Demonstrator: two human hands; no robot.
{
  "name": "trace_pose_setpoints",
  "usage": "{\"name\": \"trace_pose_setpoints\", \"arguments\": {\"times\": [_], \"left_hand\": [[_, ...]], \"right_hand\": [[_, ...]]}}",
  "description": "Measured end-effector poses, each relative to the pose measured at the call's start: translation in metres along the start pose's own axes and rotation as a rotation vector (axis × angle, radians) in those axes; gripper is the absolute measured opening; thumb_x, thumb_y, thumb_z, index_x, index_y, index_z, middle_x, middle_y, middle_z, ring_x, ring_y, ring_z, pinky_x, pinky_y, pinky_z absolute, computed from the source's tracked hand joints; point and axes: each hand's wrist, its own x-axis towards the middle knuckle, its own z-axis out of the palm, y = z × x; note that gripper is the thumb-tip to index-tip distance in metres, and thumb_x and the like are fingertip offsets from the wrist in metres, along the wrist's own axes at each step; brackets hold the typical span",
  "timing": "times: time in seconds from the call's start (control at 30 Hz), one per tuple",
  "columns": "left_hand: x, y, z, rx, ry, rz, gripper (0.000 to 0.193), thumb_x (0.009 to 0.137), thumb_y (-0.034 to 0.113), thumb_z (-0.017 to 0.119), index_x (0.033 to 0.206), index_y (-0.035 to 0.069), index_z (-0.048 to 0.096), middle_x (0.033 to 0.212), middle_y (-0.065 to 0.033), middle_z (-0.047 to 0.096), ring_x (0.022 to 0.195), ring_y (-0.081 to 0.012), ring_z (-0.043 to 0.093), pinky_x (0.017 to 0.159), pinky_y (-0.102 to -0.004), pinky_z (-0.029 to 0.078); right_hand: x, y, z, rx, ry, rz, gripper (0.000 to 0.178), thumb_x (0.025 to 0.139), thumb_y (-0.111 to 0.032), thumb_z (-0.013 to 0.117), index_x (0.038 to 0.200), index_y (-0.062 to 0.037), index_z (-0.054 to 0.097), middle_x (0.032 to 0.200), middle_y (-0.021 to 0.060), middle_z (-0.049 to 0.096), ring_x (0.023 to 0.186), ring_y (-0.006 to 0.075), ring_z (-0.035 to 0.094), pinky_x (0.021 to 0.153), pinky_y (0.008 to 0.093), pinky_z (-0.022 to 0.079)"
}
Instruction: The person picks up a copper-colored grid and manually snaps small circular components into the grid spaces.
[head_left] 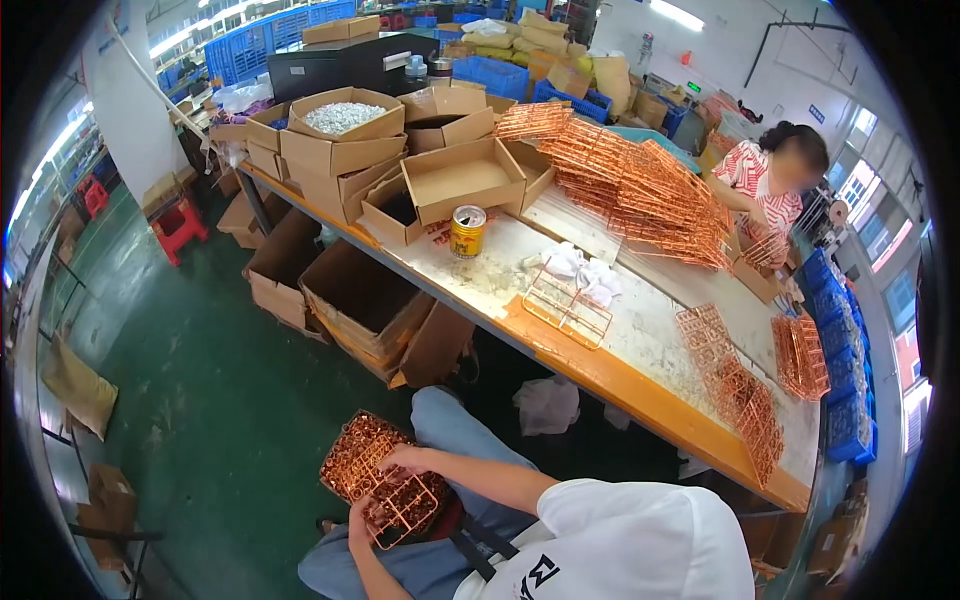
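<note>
A box [358, 455] heaped with small copper-coloured metal parts rests at my lap, between my jeans-clad legs. Over it I hold a copper-coloured wire rack [412, 508] with a grid of thin bars. My left hand [362, 522], the lower one, is closed round the rack's near side. My right hand [405, 460] lies over the rack's upper edge, its fingers drawn together; what lies between them is too small to make out. Some of the parts under the rack are hidden by it and by my hands.
Beside me stands a long worktable [480, 270] with a yellow can [467, 232], cardboard boxes [465, 180], white gloves [597, 281] and a large pile of copper racks [640, 190]. Across it, a person in a striped top [750, 175] handles racks. Open cartons [365, 300] sit below.
</note>
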Motion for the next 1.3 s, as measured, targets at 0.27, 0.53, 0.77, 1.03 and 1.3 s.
{"name": "trace_pose_setpoints", "arguments": {"times": [0.27,0.53,0.77,1.03,1.3], "left_hand": [[-0.022,0.007,0.024,-0.023,0.197,0.093,0.017,0.084,0.020,0.055,0.095,0.008,0.052,0.071,-0.0036,0.051,0.062,-0.0161,0.051,0.049,-0.0266,0.039],[0.009,-0.008,0.009,-0.048,0.111,0.106,0.014,0.082,0.008,0.057,0.094,0.003,0.053,0.077,-0.0030,0.056,0.061,-0.0102,0.051,0.044,-0.0203,0.037],[-0.007,-0.003,0.030,0.374,0.310,0.220,0.012,0.081,0.012,0.062,0.087,0.007,0.053,0.070,-0.0010,0.052,0.052,-0.0093,0.047,0.041,-0.0207,0.036],[0.002,0.002,0.014,0.093,0.191,0.188,0.016,0.082,0.018,0.060,0.077,0.008,0.048,0.061,0.0021,0.040,0.049,-0.0083,0.041,0.039,-0.0214,0.028],[-0.002,-0.003,0.025,0.257,0.221,0.229,0.019,0.083,0.022,0.062,0.084,0.006,0.052,0.063,0.0007,0.046,0.051,-0.0083,0.045,0.039,-0.0213,0.030]], "right_hand": [[0.000,-0.001,0.000,-0.158,-0.017,0.114,0.012,0.072,0.003,0.063,0.083,0.0052,0.059,0.076,0.0135,0.061,0.064,0.0210,0.062,0.054,0.0313,0.056],[0.007,0.011,-0.006,-0.329,0.169,-0.052,0.019,0.065,0.002,0.070,0.078,0.0019,0.055,0.065,0.0096,0.058,0.053,0.0177,0.059,0.044,0.0295,0.051],[-0.005,-0.003,0.002,-0.204,-0.034,0.093,0.021,0.076,-0.027,0.053,0.072,-0.0061,0.053,0.059,0.0039,0.048,0.041,0.0125,0.038,0.038,0.0275,0.031],[-0.006,-0.024,0.000,0.021,-0.271,0.307,0.018,0.084,-0.024,0.053,0.074,-0.0094,0.049,0.066,0.0027,0.049,0.050,0.0117,0.036,0.046,0.0247,0.032],[-0.008,-0.004,-0.003,-0.198,-0.148,0.164,0.020,0.079,-0.022,0.066,0.069,-0.0102,0.054,0.056,-0.0002,0.048,0.042,0.0087,0.036,0.037,0.0243,0.028]]}}
